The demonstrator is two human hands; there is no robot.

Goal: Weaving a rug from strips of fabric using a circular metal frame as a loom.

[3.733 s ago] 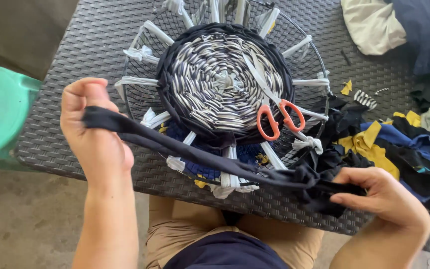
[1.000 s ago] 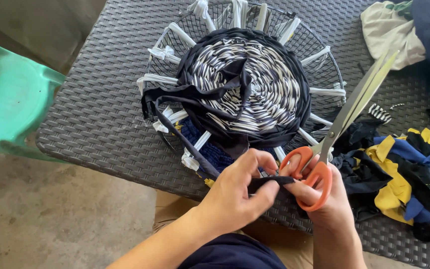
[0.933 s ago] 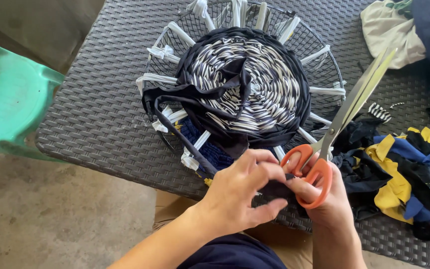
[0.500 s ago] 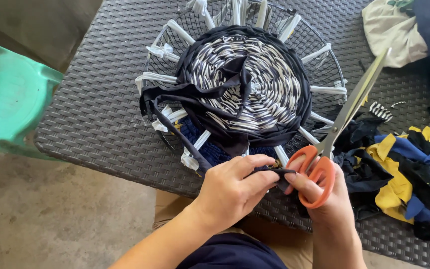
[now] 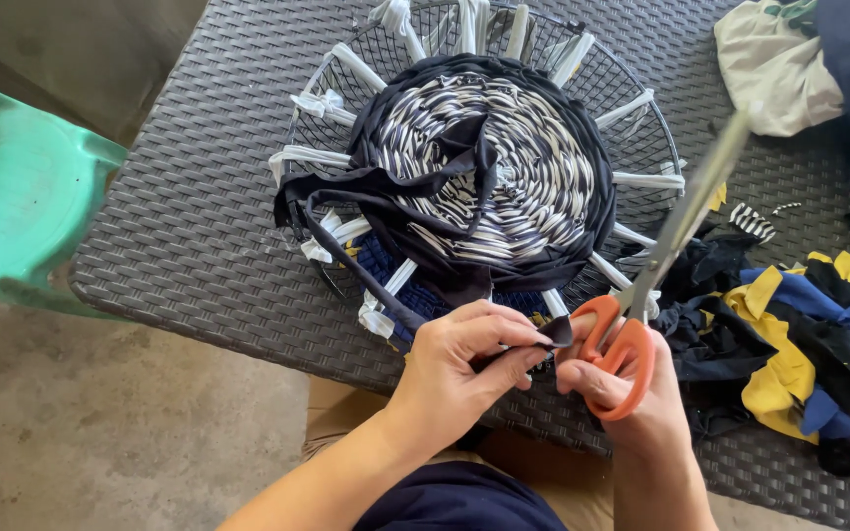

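My left hand [image 5: 459, 369] pinches the end of a dark navy fabric strip [image 5: 386, 202] at the table's near edge. That strip runs up and lies bunched over a round woven mat [image 5: 523, 147] of navy and white strips. The mat sits in a circular wire frame [image 5: 641, 108] with white strips tied out to its rim. My right hand [image 5: 632, 408] grips orange-handled scissors [image 5: 641, 324], blades pointing up and to the right, close beside the strip's pinched end.
The dark woven-pattern table [image 5: 189, 226] carries a heap of navy, yellow and blue fabric scraps [image 5: 799, 344] at the right and pale and dark cloths [image 5: 789, 59] at the far right corner. A green plastic chair [image 5: 22, 197] stands left on a concrete floor.
Earlier I held the strip stretched between both hands with the scissors lying on the mat. Now my right hand holds the scissors, and over the last second both hands stay close at the strip's end.
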